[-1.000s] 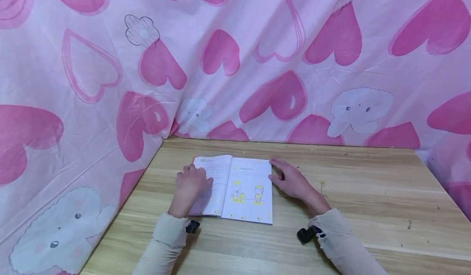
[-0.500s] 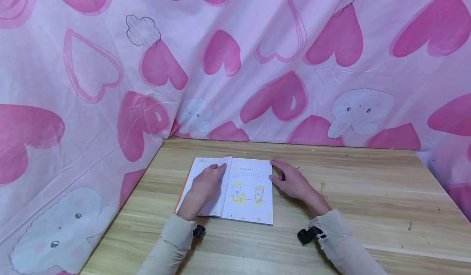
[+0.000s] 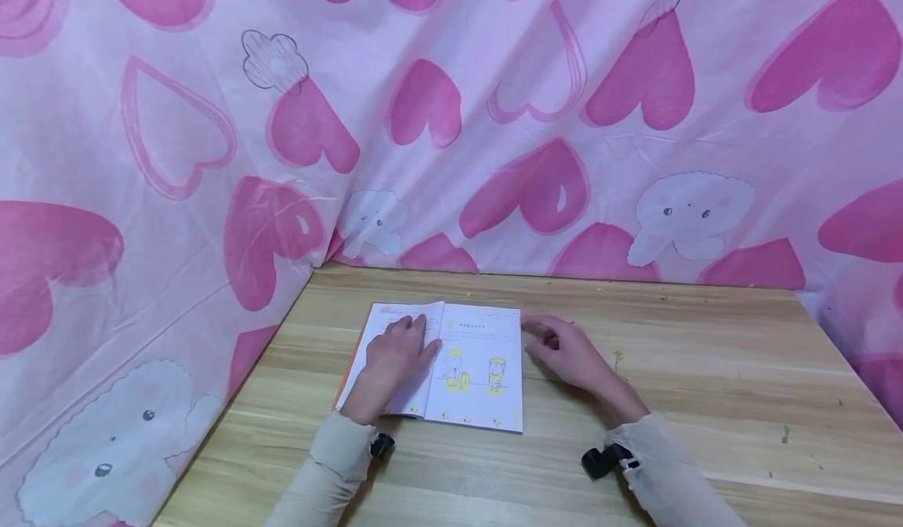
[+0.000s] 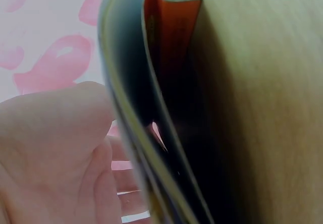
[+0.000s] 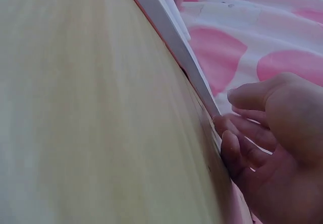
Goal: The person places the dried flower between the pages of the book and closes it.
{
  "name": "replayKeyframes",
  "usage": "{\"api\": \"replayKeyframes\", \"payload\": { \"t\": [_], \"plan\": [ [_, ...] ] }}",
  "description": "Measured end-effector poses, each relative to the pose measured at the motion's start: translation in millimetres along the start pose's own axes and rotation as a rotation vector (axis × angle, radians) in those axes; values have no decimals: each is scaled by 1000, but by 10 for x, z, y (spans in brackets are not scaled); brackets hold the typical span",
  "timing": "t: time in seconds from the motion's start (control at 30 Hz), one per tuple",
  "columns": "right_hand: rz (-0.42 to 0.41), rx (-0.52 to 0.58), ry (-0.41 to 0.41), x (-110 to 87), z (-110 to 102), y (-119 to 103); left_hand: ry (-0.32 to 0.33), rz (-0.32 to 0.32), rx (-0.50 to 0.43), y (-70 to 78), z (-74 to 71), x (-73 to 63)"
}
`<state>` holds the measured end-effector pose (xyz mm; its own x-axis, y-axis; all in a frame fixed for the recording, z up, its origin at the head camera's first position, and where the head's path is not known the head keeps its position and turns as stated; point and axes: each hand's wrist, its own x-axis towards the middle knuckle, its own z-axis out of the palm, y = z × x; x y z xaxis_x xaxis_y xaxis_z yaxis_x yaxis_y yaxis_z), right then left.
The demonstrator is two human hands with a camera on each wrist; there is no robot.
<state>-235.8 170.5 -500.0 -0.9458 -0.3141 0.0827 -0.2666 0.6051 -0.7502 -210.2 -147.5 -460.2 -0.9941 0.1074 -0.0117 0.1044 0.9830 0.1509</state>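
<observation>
An open book [image 3: 474, 401] lies on the wooden table, its right page showing two yellow-and-white cartoon figures under a few lines of print. My left hand [image 3: 397, 354] rests on the left page with its fingers stretched toward the top and thumb near the fold. In the left wrist view, its palm [image 4: 55, 153] is beside the curved pages, and an orange part of the book [image 4: 180, 30] shows beneath. Along the book's right edge, my right hand [image 3: 570, 354] has its fingers loosely bent; in the right wrist view fingertips [image 5: 227, 125] are close by the page block [image 5: 176, 40], gripping nothing visible.
Pink cloth with hearts and white cartoon animals [image 3: 694, 213] hangs behind and to the left of the table [image 3: 705, 386]. Black wrist devices [image 3: 601, 462] are worn at both beige sleeves. The table surface stretches to the right of the book.
My left hand first slid from the outer left page toward the fold, then spread its thumb out over the page. My right hand has shifted slightly right, away from the page's edge.
</observation>
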Motion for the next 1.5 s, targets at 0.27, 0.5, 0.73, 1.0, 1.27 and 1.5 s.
{"api": "replayKeyframes", "payload": {
  "t": [0.27,0.5,0.73,1.0,1.27,1.5],
  "plan": [
    [-32,-33,18,-233,-218,75,0,-17,-8,-4,4,-9],
    [-69,-140,23,-541,-505,231,-8,-18,-17,4,14,-10],
    [-36,-223,-20,-693,-773,371,-9,-15,-19,15,13,-9],
    [9,-234,-76,-682,-890,461,-19,-18,-11,20,5,-7],
    [-21,-299,-21,-497,-774,424,-8,-6,-5,21,19,-2],
    [-82,-249,-39,-386,-643,302,8,0,8,37,13,-12]
  ]
}}
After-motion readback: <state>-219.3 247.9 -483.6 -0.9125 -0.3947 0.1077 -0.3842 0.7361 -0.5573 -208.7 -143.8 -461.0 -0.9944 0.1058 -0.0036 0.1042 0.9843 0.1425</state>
